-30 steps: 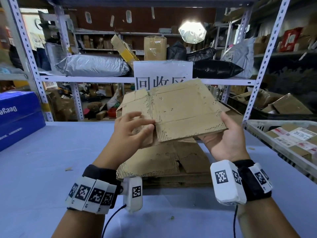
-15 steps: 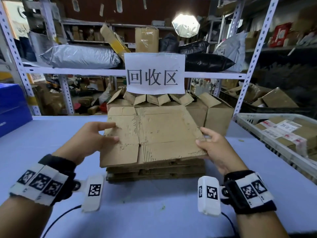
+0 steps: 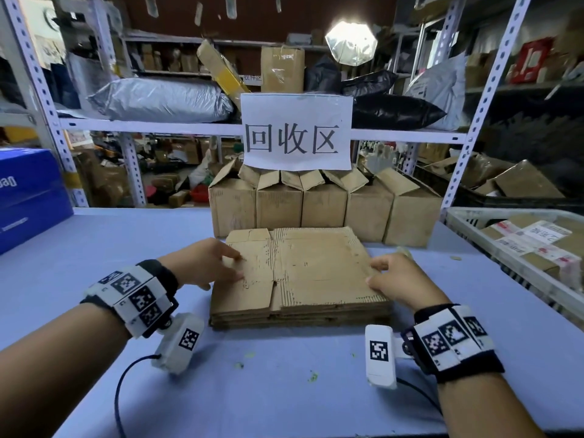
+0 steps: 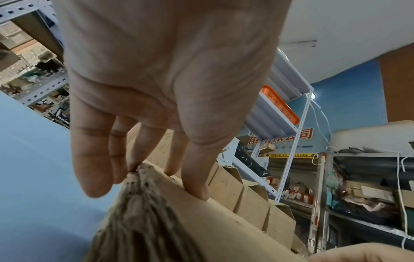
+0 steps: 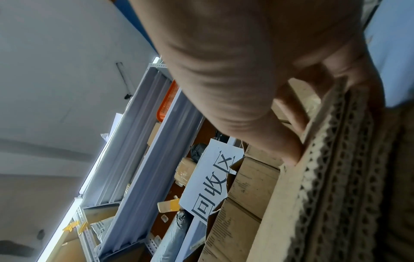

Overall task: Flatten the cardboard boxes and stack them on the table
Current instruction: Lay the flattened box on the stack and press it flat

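Observation:
A stack of flattened cardboard (image 3: 316, 273) lies on the blue table (image 3: 284, 384), straight in front of me. My left hand (image 3: 221, 263) touches the top sheet's left flap with straight fingers; in the left wrist view the left hand (image 4: 156, 177) has its fingertips on the corner of the cardboard stack (image 4: 179, 221). At the stack's right edge my right hand (image 3: 384, 273) has its thumb on the top sheet and its fingers curled against the side, as the right wrist view shows for the right hand (image 5: 313, 124) on the cardboard stack (image 5: 336, 195). Behind the stack stands a row of open, upright boxes (image 3: 322, 203).
A white paper sign (image 3: 295, 131) hangs from the shelf rail above the boxes. A blue box (image 3: 28, 197) sits at the table's left edge. A white crate (image 3: 505, 257) of labelled parcels stands at the right. Metal shelving posts flank the table's back.
The flattened sheet, held up in both hands a second ago, has come down onto the stack. Both hands have followed it down to its left and right edges.

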Demonstrator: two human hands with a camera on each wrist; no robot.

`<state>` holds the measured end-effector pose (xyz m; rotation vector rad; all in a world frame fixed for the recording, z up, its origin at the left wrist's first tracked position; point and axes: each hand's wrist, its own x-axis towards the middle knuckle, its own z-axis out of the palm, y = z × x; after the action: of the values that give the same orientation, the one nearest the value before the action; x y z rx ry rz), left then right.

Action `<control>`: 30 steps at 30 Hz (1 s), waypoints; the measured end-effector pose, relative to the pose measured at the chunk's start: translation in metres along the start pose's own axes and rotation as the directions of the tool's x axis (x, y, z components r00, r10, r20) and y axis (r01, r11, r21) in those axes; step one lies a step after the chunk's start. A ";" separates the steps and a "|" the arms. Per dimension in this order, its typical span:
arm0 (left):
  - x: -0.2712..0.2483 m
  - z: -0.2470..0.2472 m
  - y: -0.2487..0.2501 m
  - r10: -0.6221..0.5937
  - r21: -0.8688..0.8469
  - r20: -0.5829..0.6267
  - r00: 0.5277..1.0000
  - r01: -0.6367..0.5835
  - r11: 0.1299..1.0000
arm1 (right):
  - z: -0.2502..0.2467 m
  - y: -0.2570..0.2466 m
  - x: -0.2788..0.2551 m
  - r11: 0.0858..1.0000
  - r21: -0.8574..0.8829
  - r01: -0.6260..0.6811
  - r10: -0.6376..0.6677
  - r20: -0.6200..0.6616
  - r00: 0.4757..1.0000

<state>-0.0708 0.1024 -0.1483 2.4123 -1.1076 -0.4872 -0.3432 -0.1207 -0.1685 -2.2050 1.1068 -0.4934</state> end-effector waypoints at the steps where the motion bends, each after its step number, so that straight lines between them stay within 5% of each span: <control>1: 0.001 -0.001 0.000 0.001 0.001 -0.001 1.000 -0.001 1.000 | 0.001 -0.001 0.001 1.000 -0.019 -0.006 0.007 0.009 1.000; 12: 0.009 -0.009 0.001 0.032 0.190 0.064 0.997 -0.044 0.981 | -0.008 -0.013 0.003 0.983 -0.183 -0.030 0.053 0.118 0.992; 19: 0.021 -0.049 0.021 -0.063 0.403 0.298 0.953 -0.066 0.913 | -0.024 -0.083 0.039 0.990 -0.067 0.124 -0.118 0.094 0.989; 21: 0.029 -0.064 0.028 -0.009 0.396 0.221 0.975 -0.082 0.915 | -0.019 -0.114 0.052 0.979 -0.025 0.201 -0.198 0.083 0.977; 23: 0.040 -0.080 0.031 0.125 0.389 0.004 0.992 -0.117 0.914 | -0.011 -0.145 0.064 0.960 -0.038 0.278 -0.273 0.098 0.957; 25: 0.055 -0.096 0.030 0.236 0.349 -0.222 0.946 -0.149 0.925 | 0.002 -0.175 0.078 0.932 -0.106 0.346 -0.333 0.123 0.935; 27: 0.074 -0.106 0.025 0.207 0.279 -0.355 0.912 -0.108 0.954 | 0.019 -0.200 0.093 0.911 -0.150 0.384 -0.367 0.130 0.921; 30: 0.106 -0.111 0.016 0.090 0.171 -0.402 0.911 -0.022 0.985 | 0.048 -0.228 0.123 0.871 -0.291 0.396 -0.368 0.148 0.918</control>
<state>0.0386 0.0377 -0.0604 2.4541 -1.0548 0.1364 -0.1114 -0.0988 -0.0448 -2.7236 0.7365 -0.3969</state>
